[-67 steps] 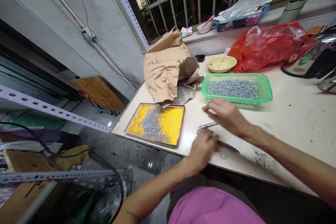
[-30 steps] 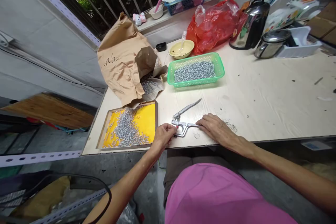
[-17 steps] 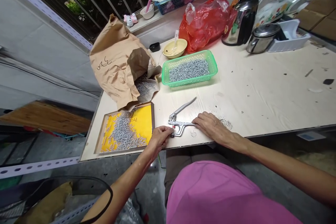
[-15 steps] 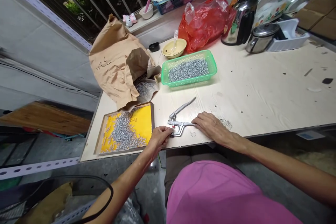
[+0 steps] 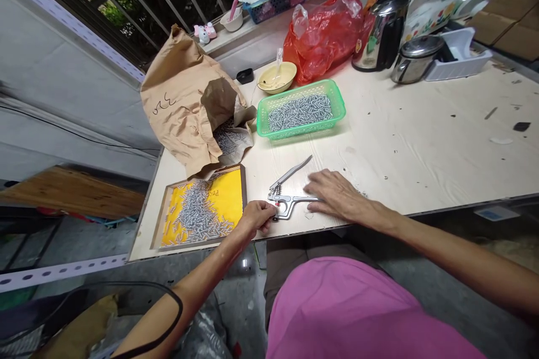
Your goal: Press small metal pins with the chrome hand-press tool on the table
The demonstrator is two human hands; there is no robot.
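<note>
Hand pliers point(image 5: 290, 200) with a spring and grey handles, like snap-fastener pliers, lie on the table near its front edge, handles spread apart. My left hand point(image 5: 257, 217) is closed in a pinch right at the jaw end of the pliers; what sits between its fingertips is hidden. Over the end of the lower handle is my right hand point(image 5: 334, 195), palm down, fingers apart and slightly blurred. Left of my left hand, a shallow tray point(image 5: 245, 190) with a yellow bottom holds a heap of small silver metal pins point(image 5: 196, 210).
Behind the pliers stands a green plastic basket point(image 5: 340, 102) of similar pins. An opened brown paper bag point(image 5: 181, 106) with more pins leans at the left. Farther back are a yellowish bowl point(image 5: 288, 76), a red plastic bag point(image 5: 324, 33), a kettle point(image 5: 381, 28) and a lidded metal pot point(image 5: 415, 61).
My right hand has lifted off its grip on the lower handle, and its fingers have spread over it. My left hand stays at the jaw end.
</note>
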